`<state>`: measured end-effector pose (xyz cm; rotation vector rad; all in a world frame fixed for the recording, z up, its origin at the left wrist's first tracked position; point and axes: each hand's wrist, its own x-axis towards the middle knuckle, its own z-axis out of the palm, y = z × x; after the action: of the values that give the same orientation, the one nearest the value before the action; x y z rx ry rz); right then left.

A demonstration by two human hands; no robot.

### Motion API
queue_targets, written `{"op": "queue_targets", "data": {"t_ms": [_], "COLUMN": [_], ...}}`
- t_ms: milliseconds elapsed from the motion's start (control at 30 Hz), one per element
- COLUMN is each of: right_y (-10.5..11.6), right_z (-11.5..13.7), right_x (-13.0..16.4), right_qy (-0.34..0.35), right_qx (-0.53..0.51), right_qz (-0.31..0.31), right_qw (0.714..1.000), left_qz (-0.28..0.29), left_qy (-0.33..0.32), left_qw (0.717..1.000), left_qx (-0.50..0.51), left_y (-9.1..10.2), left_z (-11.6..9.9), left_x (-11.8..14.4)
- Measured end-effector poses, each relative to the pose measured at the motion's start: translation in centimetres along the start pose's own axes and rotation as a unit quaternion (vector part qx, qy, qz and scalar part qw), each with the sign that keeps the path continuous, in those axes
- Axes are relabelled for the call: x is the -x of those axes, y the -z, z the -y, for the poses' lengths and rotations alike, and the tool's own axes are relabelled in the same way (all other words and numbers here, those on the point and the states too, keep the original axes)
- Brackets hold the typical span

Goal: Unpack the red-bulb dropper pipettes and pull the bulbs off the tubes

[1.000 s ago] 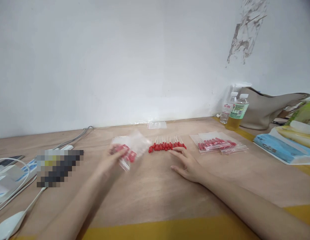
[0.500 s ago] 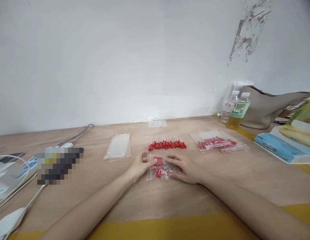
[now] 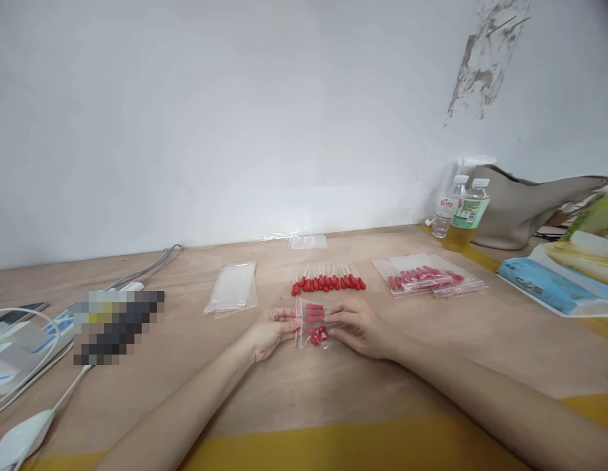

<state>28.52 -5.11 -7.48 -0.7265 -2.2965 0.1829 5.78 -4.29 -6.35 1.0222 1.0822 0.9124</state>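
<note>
My left hand (image 3: 269,332) and my right hand (image 3: 360,327) hold the two ends of a small clear zip bag (image 3: 314,324) with red-tipped pieces inside, flat on the wooden table (image 3: 304,386). Just beyond the bag lies a row of loose red-tipped sticks (image 3: 327,281). A stack of empty clear bags (image 3: 232,296) lies to the left of that row. Filled bags (image 3: 426,279) with red pieces lie to the right.
Two bottles (image 3: 458,214) and a beige bag (image 3: 524,206) stand at the back right by the wall. A blue packet (image 3: 542,282) and green items lie at the far right. Cables, a power strip (image 3: 24,340) and a white mouse (image 3: 17,439) occupy the left edge.
My left hand brought a bag with red pieces from the empty-bag stack to the table's middle. My right hand then took its other end, and both now hold it.
</note>
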Motion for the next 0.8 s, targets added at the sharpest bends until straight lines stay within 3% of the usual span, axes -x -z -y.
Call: {"op": "queue_targets", "data": {"t_ms": [167,367,667,800], "right_y": [-0.6,-1.1,-0.8,-0.9], "right_z": [1.0,0.4,0.2,0.3], "right_x": [-3.0,-5.8,-5.1,-4.7], "right_qy": [0.052,0.187,0.249,0.259], "right_qx": [0.066,0.213,0.234,0.227], "right_qz": [-0.021,0.045,0.046,0.016], "right_qw": [0.996,0.958,0.939,0.939], "left_qz": [-0.011,0.021,0.036,0.045], "left_qy": [0.040,0.020,0.005,0.017], "left_qw": [0.998,0.999,0.999,0.999], "left_qx": [0.036,0.023,-0.026,-0.026], "left_y": [-0.7,-0.9,-1.1,-0.9], "left_z": [-0.3,-0.3,-0.1,-0.1], "left_x": [-0.2,0.0,0.2,0.4]}}
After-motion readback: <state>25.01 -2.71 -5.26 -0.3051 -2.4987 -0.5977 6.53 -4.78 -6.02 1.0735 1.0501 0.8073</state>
